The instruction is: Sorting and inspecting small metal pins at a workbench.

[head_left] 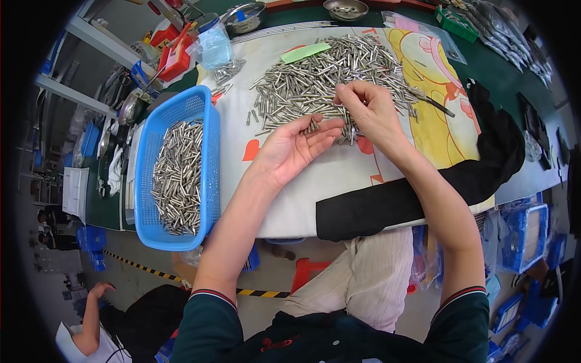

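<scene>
Shiny metal pins (315, 78) lie on matt cloth (327, 175); the blue basket (209, 151) is glossy plastic.

Pin-filled basket (209, 175) left of pin heap (327, 81) on cloth (339, 175)

- Left hand (295, 147) lies palm up, fingers stretched flat toward the right.
- Right hand (368, 109) hovers just beside it, fingertips curled down and pinched together.
- Both forearms are bare, reaching forward.

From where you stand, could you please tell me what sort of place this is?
Probably a factory sorting bench: a heap of small metal pins on the table, a blue plastic basket full of them, and parts bins on the floor.
</scene>
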A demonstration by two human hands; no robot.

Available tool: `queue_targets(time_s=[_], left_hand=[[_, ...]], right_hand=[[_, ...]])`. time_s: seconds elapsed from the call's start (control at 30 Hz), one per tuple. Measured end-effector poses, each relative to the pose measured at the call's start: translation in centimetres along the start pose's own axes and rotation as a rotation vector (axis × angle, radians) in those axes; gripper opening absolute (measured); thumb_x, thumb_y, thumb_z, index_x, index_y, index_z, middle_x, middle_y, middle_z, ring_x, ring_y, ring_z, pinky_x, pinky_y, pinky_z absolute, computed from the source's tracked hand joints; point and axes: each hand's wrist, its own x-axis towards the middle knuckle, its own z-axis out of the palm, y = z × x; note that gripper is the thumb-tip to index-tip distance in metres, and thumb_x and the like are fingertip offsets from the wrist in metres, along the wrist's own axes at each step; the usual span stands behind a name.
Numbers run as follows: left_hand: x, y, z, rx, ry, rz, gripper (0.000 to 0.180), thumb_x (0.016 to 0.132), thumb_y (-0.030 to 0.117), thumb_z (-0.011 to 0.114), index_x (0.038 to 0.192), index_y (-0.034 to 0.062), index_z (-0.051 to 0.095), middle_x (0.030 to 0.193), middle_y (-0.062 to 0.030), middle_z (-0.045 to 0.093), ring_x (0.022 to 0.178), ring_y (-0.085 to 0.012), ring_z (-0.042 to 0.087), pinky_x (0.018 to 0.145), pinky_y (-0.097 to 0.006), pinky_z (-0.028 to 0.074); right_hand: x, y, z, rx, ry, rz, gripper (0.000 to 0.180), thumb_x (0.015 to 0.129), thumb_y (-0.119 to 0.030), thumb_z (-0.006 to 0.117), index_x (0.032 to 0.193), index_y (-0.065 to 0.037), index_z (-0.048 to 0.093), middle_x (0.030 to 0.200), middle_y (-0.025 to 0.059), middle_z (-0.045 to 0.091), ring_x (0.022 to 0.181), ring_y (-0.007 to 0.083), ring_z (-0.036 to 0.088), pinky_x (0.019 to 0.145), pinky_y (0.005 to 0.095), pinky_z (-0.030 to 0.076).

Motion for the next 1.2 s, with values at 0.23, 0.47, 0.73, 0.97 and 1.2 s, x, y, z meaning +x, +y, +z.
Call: queue_targets(time_s=[0.23, 0.47, 0.73, 0.97, 1.2], left_hand=[[-0.1, -0.3, 0.6, 0.236, 0.056, 0.118, 0.022, 0.098, 0.018, 0.038, 0.099, 0.0001, 0.051, 0.107, -0.0254, 0.060, 0.095, -0.0289, 0.064, 0.082, -0.034, 0.055], [-0.7, -0.4, 1.6, 0.695, 0.280, 0.569, 0.025, 0.100, 0.024, 0.035, 0.099, 0.0020, 0.046, 0.085, -0.0163, 0.063, 0.073, -0.0203, 0.062, 0.065, -0.027, 0.049], [-6.2, -0.7, 4.4, 1.273, 0.313, 1.067, 0.016, 0.098, 0.012, 0.037, 0.099, -0.0007, 0.046, 0.075, -0.0114, 0.062, 0.066, -0.0154, 0.060, 0.064, -0.026, 0.049], [-15.1, 4.1, 5.4, 2.120, 0.982, 1.054, 0.012, 0.094, 0.007, 0.043, 0.095, 0.0007, 0.053, 0.067, -0.0099, 0.061, 0.060, -0.0168, 0.061, 0.057, -0.029, 0.048], [-19.0, 7.5, 1.8, 2.673, 1.190, 0.901, 0.028, 0.090, 0.021, 0.055, 0.108, -0.0013, 0.054, 0.092, -0.0159, 0.063, 0.085, -0.0290, 0.062, 0.074, -0.037, 0.047]], right_hand=[[0.4, 0.6, -0.2, -0.075, 0.018, -0.045, 0.023, 0.084, -0.021, 0.059, 0.077, 0.001, 0.065, 0.055, 0.0056, 0.053, 0.048, 0.0113, 0.043, 0.048, 0.0285, 0.037], [0.6, 0.5, -3.3, -0.656, -0.392, -0.375, 0.011, 0.065, -0.004, 0.058, 0.076, -0.002, 0.061, 0.072, 0.0074, 0.058, 0.076, 0.0216, 0.055, 0.064, 0.0325, 0.045], [0.1, 0.5, -2.4, -0.792, -0.478, -0.454, 0.004, 0.065, -0.006, 0.059, 0.068, -0.006, 0.061, 0.079, 0.0070, 0.059, 0.089, 0.0252, 0.053, 0.078, 0.0366, 0.044], [-0.7, 0.5, -1.5, -0.765, -0.482, -0.471, 0.005, 0.069, -0.011, 0.061, 0.069, -0.006, 0.061, 0.079, 0.0076, 0.059, 0.089, 0.0249, 0.053, 0.077, 0.0372, 0.044], [-1.0, 0.8, 0.0, -0.689, -0.420, -0.551, 0.008, 0.069, -0.012, 0.062, 0.070, -0.004, 0.060, 0.079, 0.0078, 0.057, 0.086, 0.0247, 0.053, 0.075, 0.0367, 0.045]])
